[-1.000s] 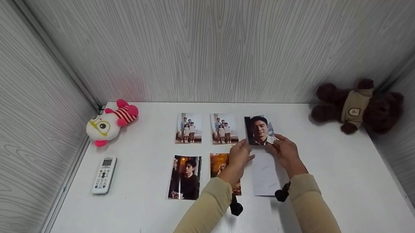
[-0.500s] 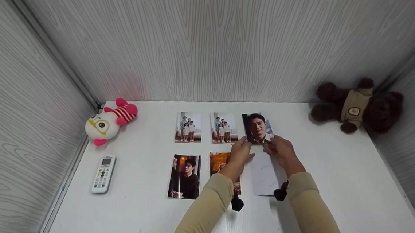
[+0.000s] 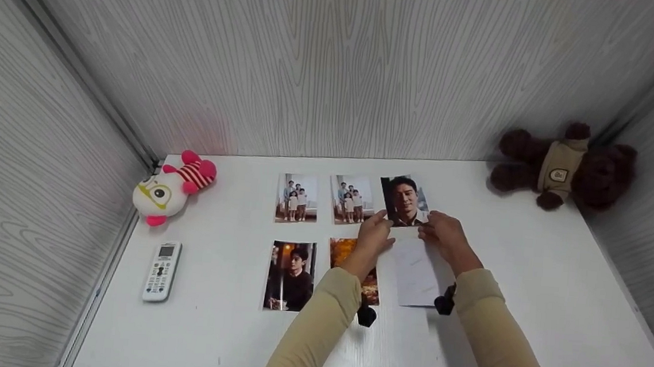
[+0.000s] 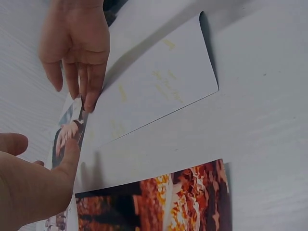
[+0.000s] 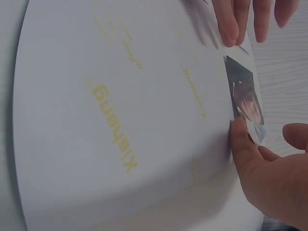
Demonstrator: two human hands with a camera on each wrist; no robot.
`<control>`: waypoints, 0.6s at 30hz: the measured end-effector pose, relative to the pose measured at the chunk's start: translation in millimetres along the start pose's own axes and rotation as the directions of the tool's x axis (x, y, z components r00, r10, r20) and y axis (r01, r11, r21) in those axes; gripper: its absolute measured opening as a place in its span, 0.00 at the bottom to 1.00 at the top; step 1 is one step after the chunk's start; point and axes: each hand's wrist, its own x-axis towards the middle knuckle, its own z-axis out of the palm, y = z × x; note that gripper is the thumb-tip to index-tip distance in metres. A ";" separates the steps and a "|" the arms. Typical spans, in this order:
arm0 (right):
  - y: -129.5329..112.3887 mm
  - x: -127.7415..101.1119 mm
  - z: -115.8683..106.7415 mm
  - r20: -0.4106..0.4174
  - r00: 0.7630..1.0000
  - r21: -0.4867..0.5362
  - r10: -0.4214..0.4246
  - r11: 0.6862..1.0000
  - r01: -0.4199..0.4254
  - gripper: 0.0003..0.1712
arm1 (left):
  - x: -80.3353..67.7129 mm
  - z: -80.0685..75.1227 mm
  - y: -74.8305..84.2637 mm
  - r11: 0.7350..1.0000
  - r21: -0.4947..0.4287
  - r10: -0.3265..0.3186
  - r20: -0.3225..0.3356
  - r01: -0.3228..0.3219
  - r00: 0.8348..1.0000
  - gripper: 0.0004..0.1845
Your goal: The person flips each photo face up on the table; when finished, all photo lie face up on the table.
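Note:
A portrait photo (image 3: 404, 199) lies at the right end of the back row, turned slightly askew. At its near left corner my left hand (image 3: 371, 241) touches the edge with extended fingers. My right hand (image 3: 450, 238) touches the near right corner, its thumb held apart from the fingers in the right wrist view. Just in front is a face-down photo (image 5: 110, 110), white with yellow "Xisheng" print and a bent-up edge. Under my left wrist, an autumn-leaf photo (image 4: 159, 202) is partly hidden in the head view.
Two matching family photos (image 3: 297, 198) continue the back row leftward. A photo of a person in dark clothes (image 3: 291, 278) lies front left. A remote control (image 3: 162, 271) and a pink-and-white plush toy (image 3: 162, 198) sit at left. A brown teddy bear (image 3: 561, 168) lies back right.
The portrait photo has shifted slightly left, toward the family photos, with both hands at its near corners. My right hand has moved a little left too. The other photos stay in place.

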 end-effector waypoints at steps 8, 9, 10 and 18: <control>-0.2 -5.8 -3.4 -0.033 0.998 -0.067 -0.044 0.997 0.042 0.34 | -5.2 3.3 6.5 0.998 0.065 -0.011 -0.010 0.011 1.000 0.26; 0.1 -6.6 -3.9 -0.040 0.998 -0.097 -0.055 0.994 0.051 0.34 | -6.3 3.4 6.9 0.998 0.069 -0.013 -0.010 0.013 1.000 0.26; 0.4 -7.5 -4.2 -0.051 0.996 -0.131 -0.068 0.990 0.061 0.34 | -7.3 3.4 7.1 0.997 0.073 -0.013 -0.014 0.014 1.000 0.25; 4.0 -13.4 -16.3 -0.095 0.985 -0.313 -0.146 0.944 0.110 0.31 | -17.0 -0.8 9.4 0.990 0.124 -0.071 0.044 0.065 0.996 0.27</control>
